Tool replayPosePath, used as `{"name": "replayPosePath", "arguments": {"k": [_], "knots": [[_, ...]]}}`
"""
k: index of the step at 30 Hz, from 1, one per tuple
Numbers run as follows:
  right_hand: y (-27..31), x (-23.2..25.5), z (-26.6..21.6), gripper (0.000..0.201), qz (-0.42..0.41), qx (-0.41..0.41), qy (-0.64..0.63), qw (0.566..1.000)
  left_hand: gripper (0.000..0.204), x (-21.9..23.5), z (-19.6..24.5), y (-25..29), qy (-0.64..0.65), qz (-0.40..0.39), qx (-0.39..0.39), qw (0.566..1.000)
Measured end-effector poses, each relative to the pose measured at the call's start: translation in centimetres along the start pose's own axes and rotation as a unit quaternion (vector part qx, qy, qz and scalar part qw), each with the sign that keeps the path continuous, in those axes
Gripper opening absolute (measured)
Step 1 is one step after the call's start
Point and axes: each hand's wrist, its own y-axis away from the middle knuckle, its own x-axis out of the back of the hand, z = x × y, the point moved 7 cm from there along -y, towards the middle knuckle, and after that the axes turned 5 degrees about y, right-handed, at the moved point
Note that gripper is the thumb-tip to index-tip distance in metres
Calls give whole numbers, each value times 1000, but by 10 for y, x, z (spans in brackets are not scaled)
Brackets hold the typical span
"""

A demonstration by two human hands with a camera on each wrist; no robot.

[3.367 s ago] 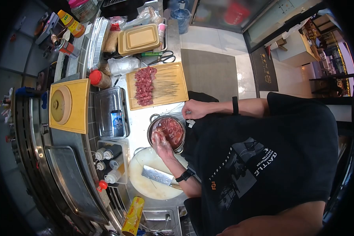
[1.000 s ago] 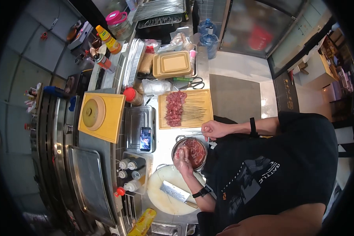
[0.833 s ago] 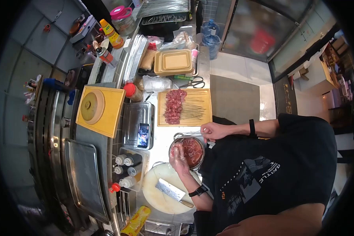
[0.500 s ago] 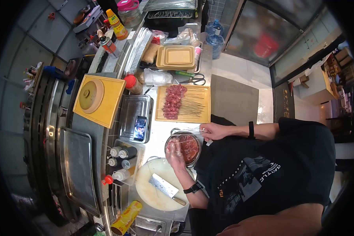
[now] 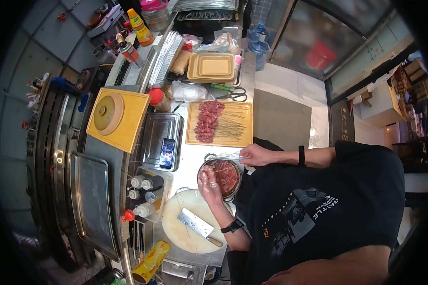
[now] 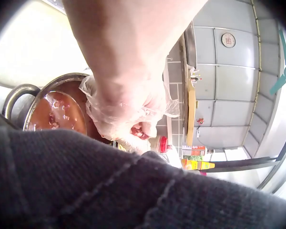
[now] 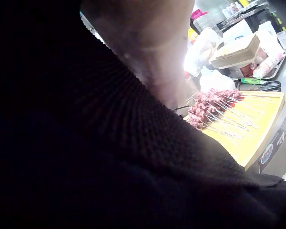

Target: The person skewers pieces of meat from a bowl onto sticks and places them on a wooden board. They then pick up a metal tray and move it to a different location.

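My left hand (image 5: 209,186), in a clear plastic glove, is over the pot (image 5: 239,189) of raw sliced meat (image 5: 226,176). In the left wrist view its fingers pinch a small piece of meat (image 6: 139,131). With its fingers curled, my right hand (image 5: 256,156) grips a bundle of thin skewers (image 5: 227,156) beside the pot's rim. One skewer slants from that hand toward the gloved fingers. Threaded meat skewers (image 5: 208,122) lie in a row on a yellow cutting board (image 5: 245,138), meat to one side. In the right wrist view a dark sleeve hides the right fingers.
A cleaver (image 5: 195,222) lies on a round white chopping board (image 5: 176,237) by the pot. A phone (image 5: 167,153) rests on a lidded metal tray (image 5: 152,128). Squeeze bottles (image 5: 145,209) stand in a clear bin. Scissors (image 5: 238,95) lie beyond the cutting board.
The skewers in my right hand have come out over the pot, one now reaching toward the left fingers. The left hand stays at the pot. The head view has shifted.
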Motion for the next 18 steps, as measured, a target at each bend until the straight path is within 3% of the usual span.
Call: {"name": "replayPosePath", "arguments": {"k": [9,18], "knots": [[0,0,3,16,30,-18,27,999,25,2,-1,-1,13,25,-1,1000],[8,-3,-10,12,83,-20,20,996,24,-7,-4,-4,3,-22,-20,1000]]}}
